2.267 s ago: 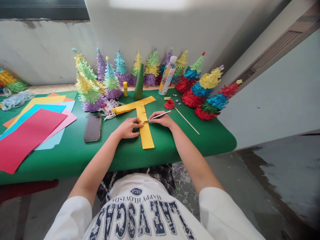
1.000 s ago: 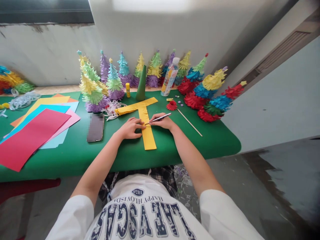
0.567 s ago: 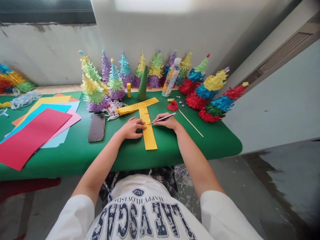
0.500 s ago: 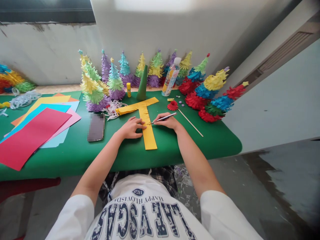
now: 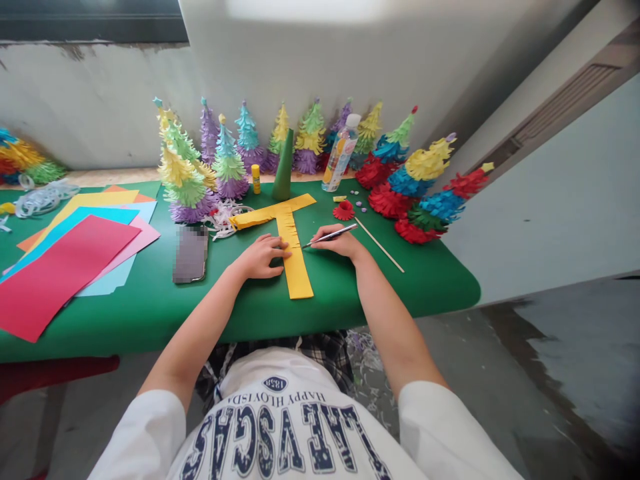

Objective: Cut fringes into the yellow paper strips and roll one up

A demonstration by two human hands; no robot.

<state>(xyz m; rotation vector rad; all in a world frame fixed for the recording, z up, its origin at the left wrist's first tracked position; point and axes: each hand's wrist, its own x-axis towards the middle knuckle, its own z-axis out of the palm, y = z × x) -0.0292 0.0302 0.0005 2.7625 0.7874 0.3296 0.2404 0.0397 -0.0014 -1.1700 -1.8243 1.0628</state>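
Observation:
My left hand [image 5: 264, 257] lies with fingers spread on the table, its fingertips pressing the left edge of a yellow paper strip [image 5: 299, 280]. Short slits run down the strip's right edge in its upper part. Between the fingers of my right hand [image 5: 337, 243] is a slim, silvery craft knife [image 5: 331, 236], its tip just at the strip's right edge beside the lowest slits. Across the top of this strip lies another yellow strip [image 5: 303, 201], its left part fringed. Behind them stands a green paper cone [image 5: 284, 173].
Fringed paper trees [image 5: 307, 137] line the back, with a bottle [image 5: 341, 157] and a glue stick [image 5: 256, 180] before them. At left lie a phone [image 5: 190, 255] and coloured sheets [image 5: 70, 273]. A thin stick [image 5: 380, 245] and a red fringed ring [image 5: 343, 211] lie right.
The craft knife's tip has shifted slightly to the right, from the strip's slits to its edge. My left hand stays in place on the paper. The whole view has shifted a little.

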